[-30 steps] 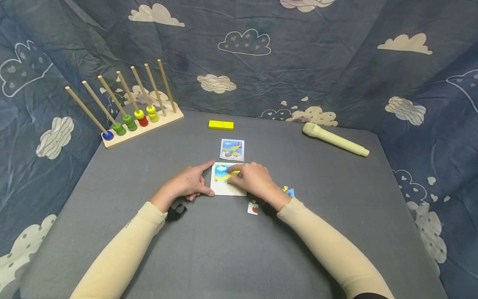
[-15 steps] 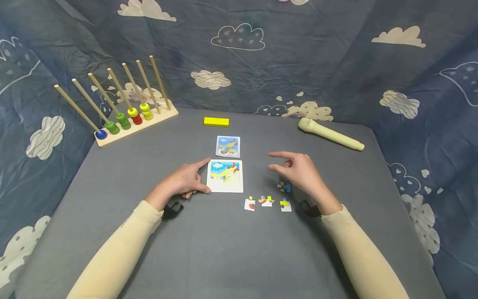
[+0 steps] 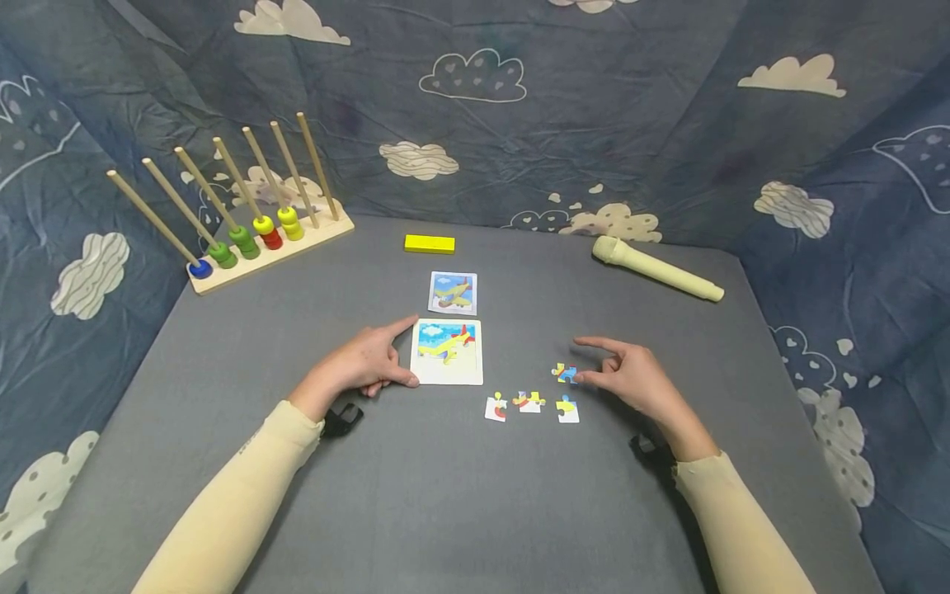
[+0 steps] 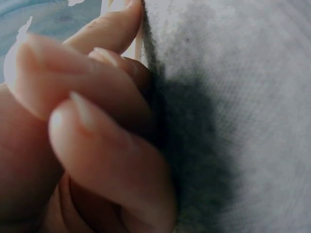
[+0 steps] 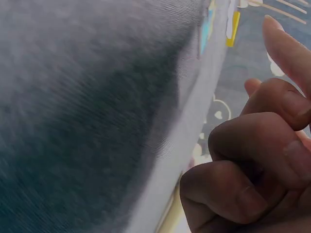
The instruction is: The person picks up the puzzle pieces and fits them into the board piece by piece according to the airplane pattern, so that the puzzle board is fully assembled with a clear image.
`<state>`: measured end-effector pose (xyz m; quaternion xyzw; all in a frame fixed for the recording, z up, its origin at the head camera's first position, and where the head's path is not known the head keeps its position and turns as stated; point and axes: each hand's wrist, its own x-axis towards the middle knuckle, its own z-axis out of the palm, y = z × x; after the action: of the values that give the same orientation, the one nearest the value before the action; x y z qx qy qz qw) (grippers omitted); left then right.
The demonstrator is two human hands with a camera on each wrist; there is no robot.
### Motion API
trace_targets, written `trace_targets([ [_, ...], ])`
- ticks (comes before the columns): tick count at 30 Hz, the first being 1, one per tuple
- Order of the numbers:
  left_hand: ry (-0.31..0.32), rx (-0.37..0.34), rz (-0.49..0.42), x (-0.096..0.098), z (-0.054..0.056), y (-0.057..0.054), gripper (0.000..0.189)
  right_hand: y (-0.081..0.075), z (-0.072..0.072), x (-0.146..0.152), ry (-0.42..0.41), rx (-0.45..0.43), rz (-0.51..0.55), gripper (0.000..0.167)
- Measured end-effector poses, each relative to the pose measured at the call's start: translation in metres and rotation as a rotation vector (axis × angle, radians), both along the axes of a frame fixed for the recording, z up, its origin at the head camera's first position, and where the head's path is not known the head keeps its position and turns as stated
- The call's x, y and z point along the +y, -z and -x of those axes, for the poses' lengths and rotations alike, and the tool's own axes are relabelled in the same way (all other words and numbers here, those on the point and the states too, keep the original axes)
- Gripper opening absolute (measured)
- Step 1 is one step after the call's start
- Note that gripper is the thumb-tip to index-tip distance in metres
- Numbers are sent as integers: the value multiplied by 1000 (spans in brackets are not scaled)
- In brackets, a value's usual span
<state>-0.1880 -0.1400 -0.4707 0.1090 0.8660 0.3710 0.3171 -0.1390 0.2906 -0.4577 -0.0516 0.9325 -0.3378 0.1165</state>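
Observation:
A puzzle board point(image 3: 460, 373) with a white rim holds several joined pieces of a yellow and red airplane. My left hand point(image 3: 364, 359) rests beside it, straight forefinger and thumb touching the corners of its left edge. Its other fingers are curled under, as the left wrist view shows. My right hand point(image 3: 631, 379) hovers at the right, forefinger and thumb apart. The thumb tip is at a blue puzzle piece point(image 3: 566, 374); I cannot tell whether they touch. Nearer lie a red and white piece point(image 3: 496, 407), a yellow and red piece point(image 3: 529, 402) and a yellow-green piece point(image 3: 567, 409).
Behind the board lies a picture card point(image 3: 453, 294) of an airplane, and farther back a yellow block point(image 3: 430, 244). A wooden peg rack point(image 3: 275, 260) with coloured beads stands back left. A cream toy microphone point(image 3: 660, 271) lies back right. Cloud-printed cloth point(image 3: 475, 181) walls the table.
My right hand has left the board and moved right, then nearer, to the blue piece. The loose pieces have come into full view. My left hand has stayed at the board's edge.

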Motion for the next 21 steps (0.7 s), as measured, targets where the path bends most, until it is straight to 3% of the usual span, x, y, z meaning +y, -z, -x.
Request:
trace_targets([
  [9,12,16,-17,-1,0,1,113,13,1,1,7,-28,6,60],
  [21,4,7,-29,-1,-1,0,112,16,0,-1,-50,-9,-71,53],
])
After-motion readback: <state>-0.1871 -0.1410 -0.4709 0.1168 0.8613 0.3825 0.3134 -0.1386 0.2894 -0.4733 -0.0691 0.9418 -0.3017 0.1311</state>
